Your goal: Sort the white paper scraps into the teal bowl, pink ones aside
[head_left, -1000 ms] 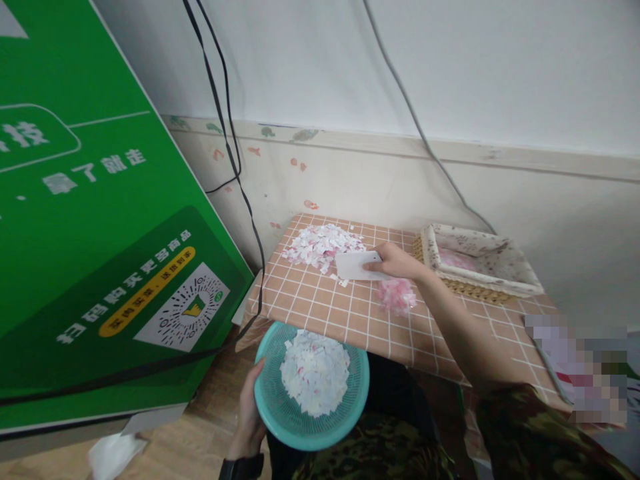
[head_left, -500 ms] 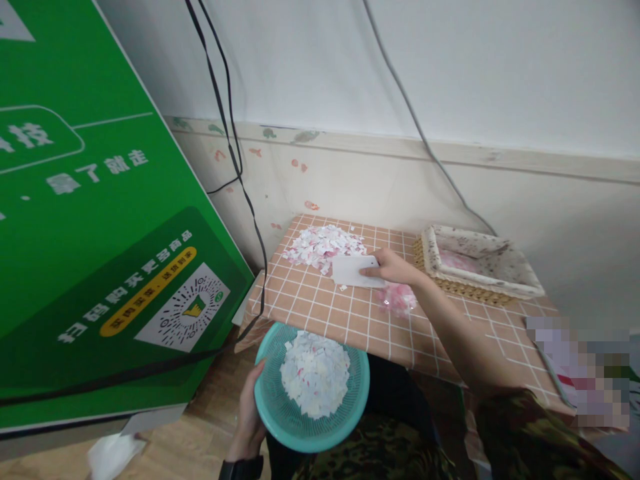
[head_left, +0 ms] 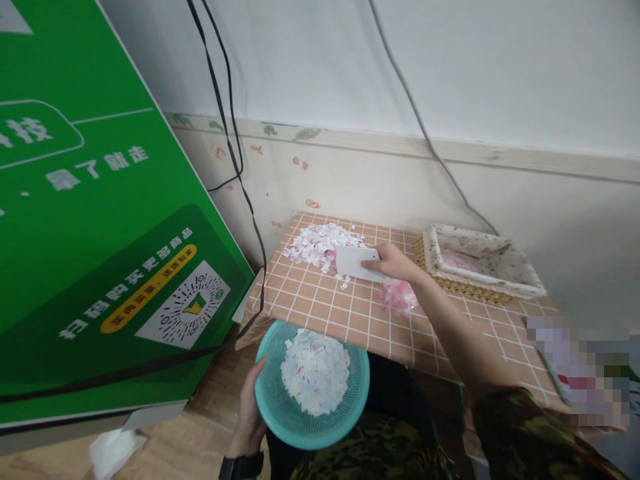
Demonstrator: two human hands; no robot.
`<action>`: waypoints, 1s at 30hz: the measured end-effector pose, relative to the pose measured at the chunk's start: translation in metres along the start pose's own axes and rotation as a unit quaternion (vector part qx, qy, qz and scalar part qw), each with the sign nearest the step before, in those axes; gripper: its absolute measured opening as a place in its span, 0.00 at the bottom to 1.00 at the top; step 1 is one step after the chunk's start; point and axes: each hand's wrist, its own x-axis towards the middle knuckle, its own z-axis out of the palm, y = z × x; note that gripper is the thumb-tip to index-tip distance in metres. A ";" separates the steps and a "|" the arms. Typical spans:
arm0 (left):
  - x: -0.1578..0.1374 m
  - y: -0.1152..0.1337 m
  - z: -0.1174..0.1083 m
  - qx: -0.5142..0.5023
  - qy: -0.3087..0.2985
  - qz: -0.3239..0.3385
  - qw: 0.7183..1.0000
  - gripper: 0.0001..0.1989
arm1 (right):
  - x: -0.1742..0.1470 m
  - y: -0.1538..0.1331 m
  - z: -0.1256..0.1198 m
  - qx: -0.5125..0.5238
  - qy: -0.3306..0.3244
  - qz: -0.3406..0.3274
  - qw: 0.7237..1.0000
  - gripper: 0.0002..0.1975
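The round turquoise colander [head_left: 315,437] at the near side looks like smooth plastic with a soft sheen, and the white scraps [head_left: 315,373] inside it look like matt paper, as do the pink-and-white scraps [head_left: 320,241] on the far left of the brown checked tablecloth [head_left: 320,303], itself matt and fabric-like. The flat white rectangular scraper [head_left: 351,262] appears to be smooth plastic, the crumpled pink bundle [head_left: 397,298] shiny, filmy plastic. At right, the tan rectangular basket [head_left: 467,290] is rough, woven wicker with a matt, patterned cloth lining [head_left: 517,270].

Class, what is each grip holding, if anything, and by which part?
The right grip holds the white card by its right end; the left grip holds the turquoise basket by its left side, at the rim.
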 end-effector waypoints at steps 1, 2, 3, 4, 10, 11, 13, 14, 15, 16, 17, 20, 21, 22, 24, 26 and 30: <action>0.000 0.000 0.000 0.000 -0.002 -0.002 1.000 0.10 | -0.001 -0.001 -0.001 -0.007 0.004 -0.003 1.000 0.11; 0.000 0.000 0.000 -0.001 -0.003 -0.003 1.000 0.09 | -0.001 -0.002 -0.002 -0.011 0.003 -0.006 1.000 0.11; 0.000 0.000 0.001 -0.002 -0.002 -0.005 1.000 0.09 | -0.001 -0.003 -0.003 -0.014 -0.002 -0.009 1.000 0.11; 0.000 0.000 0.001 -0.003 0.000 -0.005 1.000 0.09 | -0.002 -0.003 -0.003 -0.015 -0.011 -0.012 1.000 0.11; -0.001 0.000 0.002 -0.005 -0.002 -0.007 1.000 0.09 | -0.002 0.000 -0.010 -0.049 0.014 0.003 0.999 0.12; -0.002 0.000 0.002 -0.005 -0.001 -0.008 1.000 0.09 | -0.003 0.001 -0.011 -0.052 0.016 0.005 0.998 0.12; -0.003 0.000 0.003 -0.007 0.002 -0.007 1.000 0.09 | -0.004 0.003 -0.013 -0.050 -0.001 0.003 0.999 0.12; -0.003 0.001 0.004 -0.007 0.005 -0.005 1.000 0.09 | -0.004 0.003 -0.012 -0.046 -0.012 0.001 0.999 0.11; -0.004 0.001 0.005 -0.007 0.008 -0.003 1.000 0.09 | -0.004 0.003 -0.012 -0.043 -0.020 -0.002 0.999 0.11; -0.004 0.001 0.006 -0.005 0.010 -0.003 1.000 0.09 | -0.004 0.002 -0.011 -0.041 -0.023 -0.005 0.999 0.11; -0.005 0.001 0.006 -0.003 0.011 -0.002 1.000 0.09 | -0.003 0.002 -0.009 -0.040 -0.021 -0.008 0.999 0.11; -0.004 0.002 0.007 -0.001 0.011 -0.002 1.000 0.09 | -0.002 0.002 -0.006 -0.040 0.002 -0.012 0.999 0.11; -0.003 0.002 0.006 -0.002 0.011 -0.001 1.000 0.09 | -0.001 0.003 -0.006 -0.040 0.013 -0.011 0.999 0.11; -0.003 0.001 0.006 -0.001 0.011 -0.001 1.000 0.09 | -0.001 0.005 -0.006 -0.042 0.022 -0.007 0.999 0.11; -0.002 0.001 0.004 -0.001 0.010 -0.003 1.000 0.10 | -0.002 0.008 -0.007 -0.050 0.035 0.001 0.998 0.12; -0.002 0.001 0.004 -0.002 0.007 -0.003 1.000 0.11 | -0.003 0.009 -0.009 -0.055 0.035 0.002 0.998 0.12; -0.003 0.002 0.006 -0.008 -0.003 0.003 1.000 0.12 | -0.007 0.005 -0.010 -0.041 0.011 -0.012 0.999 0.10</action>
